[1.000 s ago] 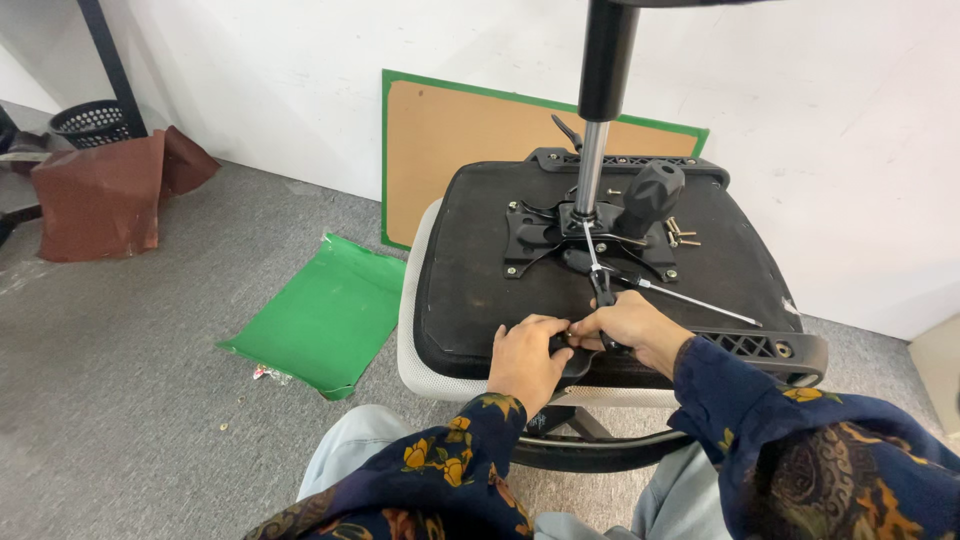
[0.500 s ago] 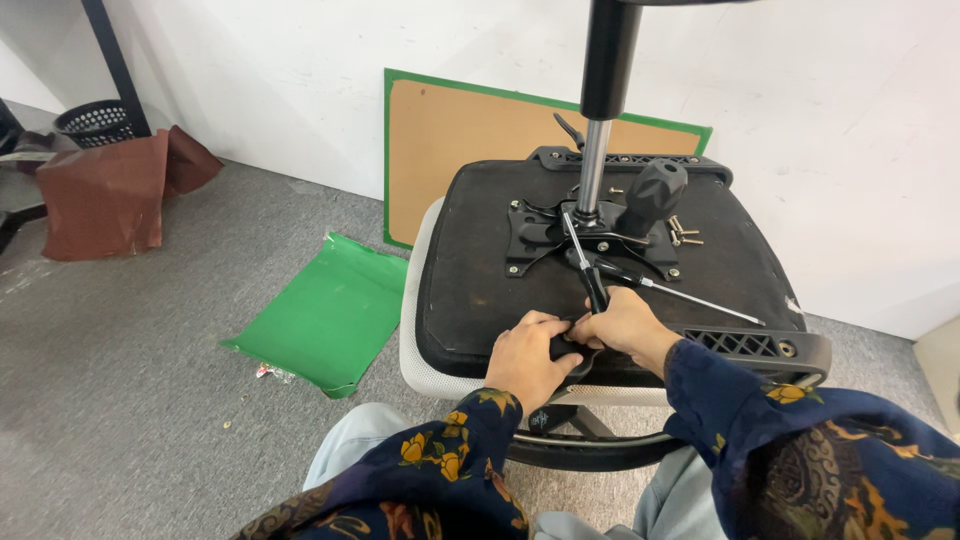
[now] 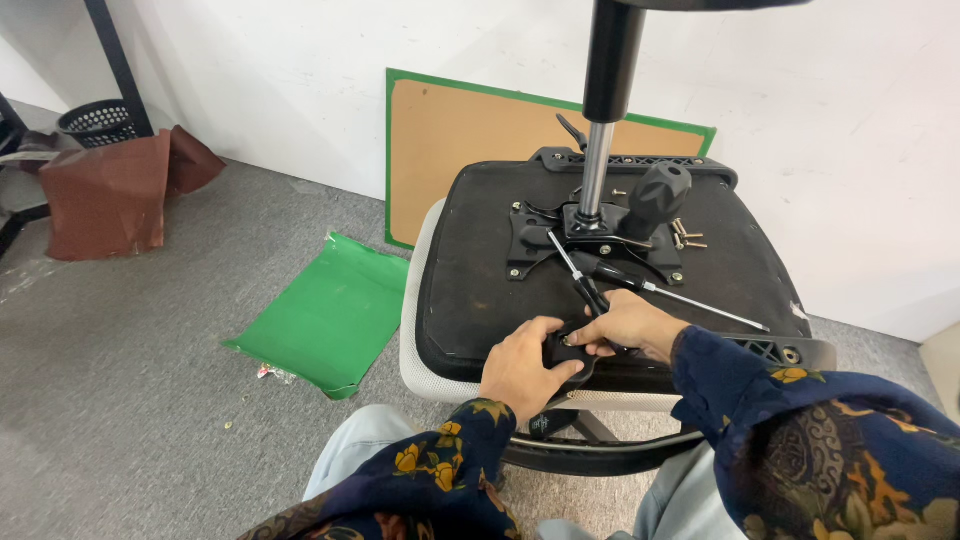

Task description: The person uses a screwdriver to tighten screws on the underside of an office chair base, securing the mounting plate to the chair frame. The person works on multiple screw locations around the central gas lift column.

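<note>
An upturned office chair seat [image 3: 480, 290] lies with its black underside facing up, and both hands work at its near edge, at about six o'clock from the metal mounting plate [image 3: 590, 245]. The left hand [image 3: 525, 370] is curled around a small black part [image 3: 568, 352] there, gripping it from the left with the thumb over the top. The right hand [image 3: 630, 325] meets it from the right, fingers closed on the same black part and touching the left hand; what the fingertips pinch is too small to make out. A black-handled screwdriver [image 3: 578, 275] rises from between the hands toward twelve o'clock, its shaft ending at the plate. A second screwdriver [image 3: 670, 293] lies flat on the seat at about two o'clock from the hands. The gas column [image 3: 598, 150] stands upright from the plate, with a black knob [image 3: 658, 195] just right of it and loose screws [image 3: 688, 235] beyond. On the floor at nine o'clock lies a green sheet [image 3: 330, 310]; a cork board [image 3: 470, 150] leans on the wall.
</note>
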